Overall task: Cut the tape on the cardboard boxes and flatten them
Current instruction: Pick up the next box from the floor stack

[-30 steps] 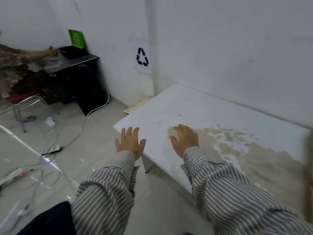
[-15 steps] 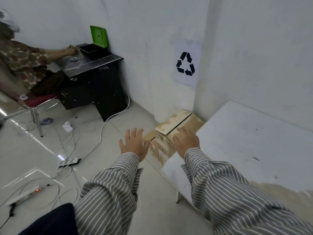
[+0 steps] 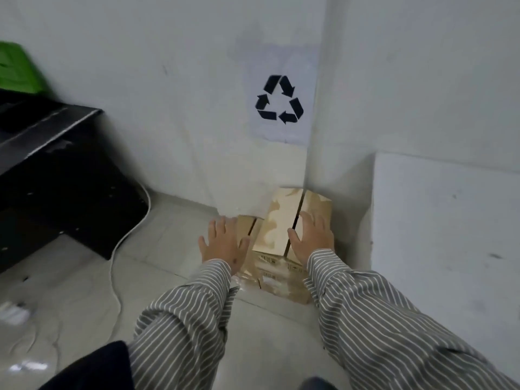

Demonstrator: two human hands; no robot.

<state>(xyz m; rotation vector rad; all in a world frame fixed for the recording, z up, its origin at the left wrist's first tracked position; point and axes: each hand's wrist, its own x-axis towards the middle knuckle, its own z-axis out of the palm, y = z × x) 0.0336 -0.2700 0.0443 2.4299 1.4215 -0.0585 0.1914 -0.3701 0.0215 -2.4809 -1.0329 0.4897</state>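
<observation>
Several cardboard boxes [image 3: 278, 229] are stacked on the floor in the corner, under a recycling sign on the wall. The top box has light tan flaps with a dark seam down the middle. My left hand [image 3: 223, 242] hovers with fingers spread at the left side of the stack, over a lower box [image 3: 244, 226]. Held just as flat, my right hand [image 3: 311, 236] is over the top box's right flap; contact is unclear. Neither hand holds anything. No cutting tool is in view.
A white table [image 3: 450, 235] stands right of the boxes against the wall. A black desk [image 3: 56, 175] with a green object [image 3: 17, 68] is at the left. A white cable [image 3: 123, 240] runs across the tiled floor beside it.
The view has swung left from the table to the corner, and the boxes are now centred. Both hands have moved forward from the table edge to the stack, staying open.
</observation>
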